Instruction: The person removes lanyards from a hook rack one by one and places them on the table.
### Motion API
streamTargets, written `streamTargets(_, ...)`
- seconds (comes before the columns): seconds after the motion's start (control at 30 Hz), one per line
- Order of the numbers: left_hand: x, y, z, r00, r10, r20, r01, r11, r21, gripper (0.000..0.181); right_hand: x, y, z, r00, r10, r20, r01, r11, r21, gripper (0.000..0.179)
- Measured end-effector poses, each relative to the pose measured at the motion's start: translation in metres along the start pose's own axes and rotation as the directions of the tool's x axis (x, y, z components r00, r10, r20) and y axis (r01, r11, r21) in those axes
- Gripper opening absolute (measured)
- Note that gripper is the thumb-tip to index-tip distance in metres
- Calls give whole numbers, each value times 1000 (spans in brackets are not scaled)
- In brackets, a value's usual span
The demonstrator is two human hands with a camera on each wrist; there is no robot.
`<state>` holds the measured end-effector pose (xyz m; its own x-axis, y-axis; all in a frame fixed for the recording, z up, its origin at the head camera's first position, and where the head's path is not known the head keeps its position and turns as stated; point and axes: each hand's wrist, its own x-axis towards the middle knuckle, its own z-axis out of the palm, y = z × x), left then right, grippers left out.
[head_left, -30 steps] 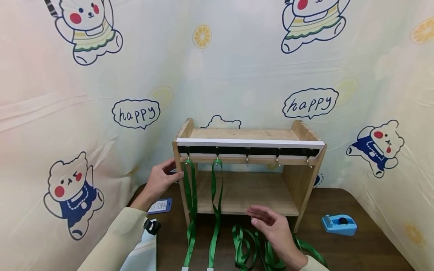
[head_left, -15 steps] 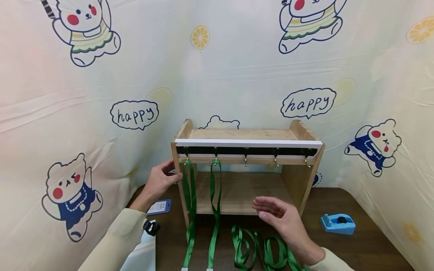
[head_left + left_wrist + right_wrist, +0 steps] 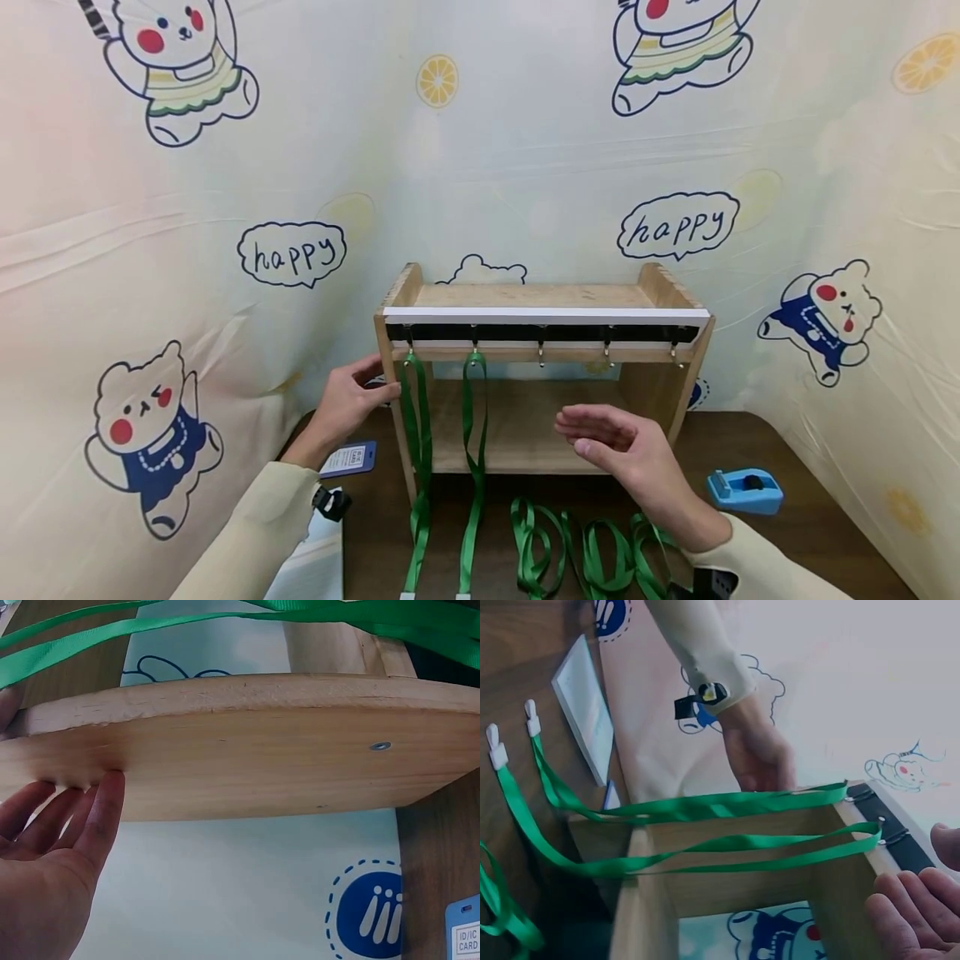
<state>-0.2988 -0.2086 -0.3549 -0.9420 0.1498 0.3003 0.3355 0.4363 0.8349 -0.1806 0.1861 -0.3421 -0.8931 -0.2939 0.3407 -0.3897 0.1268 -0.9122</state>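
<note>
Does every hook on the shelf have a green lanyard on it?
No, only the two leftmost hooks hold green lanyards; the other three are bare.

The dark brown surface is carrying a wooden shelf. Coiled green lanyards are lying in front of the shelf, a blue tape dispenser is sitting to its right, a blue card is lying to its left.

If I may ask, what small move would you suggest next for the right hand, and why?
I'd probably lower the right hand to the leftmost coiled strap and pick it up: that hand's grip is empty, the left hand holds the shelf's side, and while two straps hang from the left hooks, the middle hook is bare.
</note>
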Motion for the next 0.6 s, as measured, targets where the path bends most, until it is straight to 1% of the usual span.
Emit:
streamTargets(0.1, -1, 2, -1, 1000, -2, -5, 2, 1000, 5, 63, 6, -7, -3, 1000, -15, 1, 15, 1000, -13, 36)
streamTargets(0.23, -2, 4, -1, 1000, -8, -3, 8, 1000, 12, 62, 15, -17, -5, 998, -70, -11, 69, 997, -37, 35)
streamTargets(0.33, -3, 4, -1, 1000, -13, 1, 13, 1000, 21, 62, 21, -23, -3, 994, -106, -12, 105, 994, -29, 34)
streamTargets(0.47, -3, 2, -2, 1000, -17, 4, 17, 999, 32, 62, 26, -30, 0, 992, -123, -12, 123, 992, -16, 35)
streamTargets(0.6, -2, 2, -1, 1000, -4, 4, 4, 999, 40, 60, 31, -39, 4, 990, -138, -35, 137, 990, -29, 36)
